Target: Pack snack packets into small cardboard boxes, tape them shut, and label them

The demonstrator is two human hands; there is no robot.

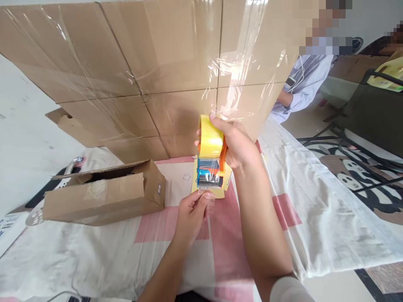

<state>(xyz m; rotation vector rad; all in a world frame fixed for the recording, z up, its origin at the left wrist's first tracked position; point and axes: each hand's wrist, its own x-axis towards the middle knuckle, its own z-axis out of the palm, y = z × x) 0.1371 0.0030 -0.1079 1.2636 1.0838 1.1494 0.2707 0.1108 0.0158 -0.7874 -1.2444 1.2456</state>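
Observation:
In my right hand (239, 140) is a tape dispenser (210, 165) with a yellow roll and blue and orange sides, raised over the cloth in front of the cartons. My right fingers wrap round its roll end. Just below the dispenser's cutting end, my left hand (193, 212) pinches the free end of the clear packing tape (211, 203) between thumb and forefinger. Behind the dispenser, partly hidden by it, a pale yellow paper (226, 188) lies on the cloth.
Large taped cardboard cartons (176, 54) are stacked like a wall ahead. An opened cardboard box (107, 197) stands at left on the white and pink cloth (229, 251). Another person's sleeve (310, 79) shows at upper right, near a dark chair (359, 109).

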